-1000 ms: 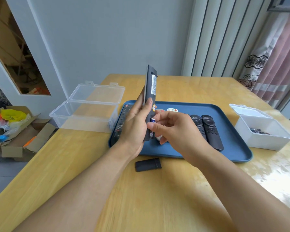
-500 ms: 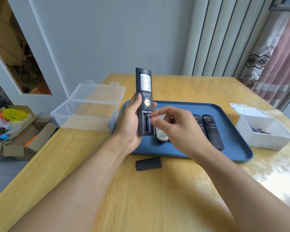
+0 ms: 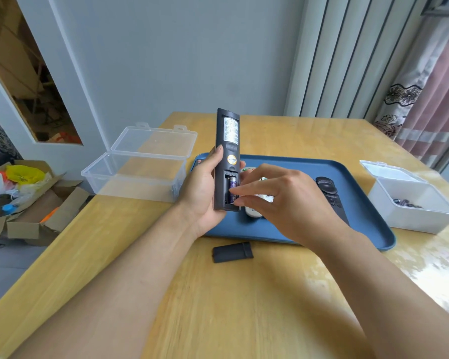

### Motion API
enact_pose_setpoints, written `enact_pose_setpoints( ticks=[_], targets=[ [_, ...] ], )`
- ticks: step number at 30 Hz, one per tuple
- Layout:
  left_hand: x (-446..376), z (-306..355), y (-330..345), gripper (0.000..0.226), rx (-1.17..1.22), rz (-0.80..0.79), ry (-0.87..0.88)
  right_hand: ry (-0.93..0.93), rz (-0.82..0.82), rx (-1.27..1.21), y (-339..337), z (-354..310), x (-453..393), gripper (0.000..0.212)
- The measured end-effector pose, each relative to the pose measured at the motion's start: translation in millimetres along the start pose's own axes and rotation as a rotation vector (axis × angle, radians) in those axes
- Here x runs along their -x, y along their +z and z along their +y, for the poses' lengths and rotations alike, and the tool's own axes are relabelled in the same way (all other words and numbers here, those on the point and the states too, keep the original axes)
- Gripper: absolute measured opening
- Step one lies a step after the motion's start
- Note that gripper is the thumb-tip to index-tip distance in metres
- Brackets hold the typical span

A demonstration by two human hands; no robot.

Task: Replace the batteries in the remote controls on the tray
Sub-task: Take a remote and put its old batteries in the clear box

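My left hand point(image 3: 205, 193) grips a long black remote point(image 3: 227, 141) upright over the blue tray point(image 3: 368, 229), its back toward me. The battery compartment is uncovered and a purple battery point(image 3: 232, 182) sits in it. My right hand point(image 3: 283, 200) reaches in from the right, its straight fingertips pressing on the battery's lower end. The remote's black cover point(image 3: 232, 252) lies on the table in front of the tray. A white remote point(image 3: 253, 213) and two black remotes point(image 3: 327, 188) lie on the tray, partly hidden by my right hand.
An open clear plastic box point(image 3: 135, 177) stands left of the tray. At the right, an open white box point(image 3: 412, 216) holds several batteries point(image 3: 405, 202). The wooden table point(image 3: 244, 307) reaches toward me. Cardboard boxes point(image 3: 31, 213) sit on the floor to the left.
My left hand turned the remote so that its back faces me. My right hand's fingertips slid from the battery's top down to its lower end.
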State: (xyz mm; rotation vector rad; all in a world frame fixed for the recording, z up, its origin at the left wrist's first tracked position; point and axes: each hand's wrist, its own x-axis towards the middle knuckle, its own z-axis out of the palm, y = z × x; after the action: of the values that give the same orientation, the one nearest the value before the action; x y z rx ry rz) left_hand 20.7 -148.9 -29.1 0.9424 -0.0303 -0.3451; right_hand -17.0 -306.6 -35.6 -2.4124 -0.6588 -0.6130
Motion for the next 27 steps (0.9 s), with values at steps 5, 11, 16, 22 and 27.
enact_pose_setpoints(
  ticks=[5, 11, 16, 22, 27],
  targets=[
    [2, -3, 2, 0.031, 0.004, 0.000, -0.044, -0.194, 0.035, 0.220, -5, 0, -1, 0.011],
    [-2, -4, 2, 0.046, 0.023, 0.087, -0.040, -0.241, 0.095, 0.294, 5, -2, 2, 0.013],
    [-4, 0, 0, 0.046, 0.094, 0.116, -0.064, -0.283, 0.137, 0.282, 15, -1, -1, 0.017],
    [1, 8, -7, 0.047, -0.108, -0.015, -0.241, -0.293, -0.005, 0.196, 4, -3, 1, 0.015],
    [2, 10, -8, 0.042, -0.155, -0.064, -0.280, -0.268, -0.086, 0.170, 2, -3, 2, 0.013]
  ],
)
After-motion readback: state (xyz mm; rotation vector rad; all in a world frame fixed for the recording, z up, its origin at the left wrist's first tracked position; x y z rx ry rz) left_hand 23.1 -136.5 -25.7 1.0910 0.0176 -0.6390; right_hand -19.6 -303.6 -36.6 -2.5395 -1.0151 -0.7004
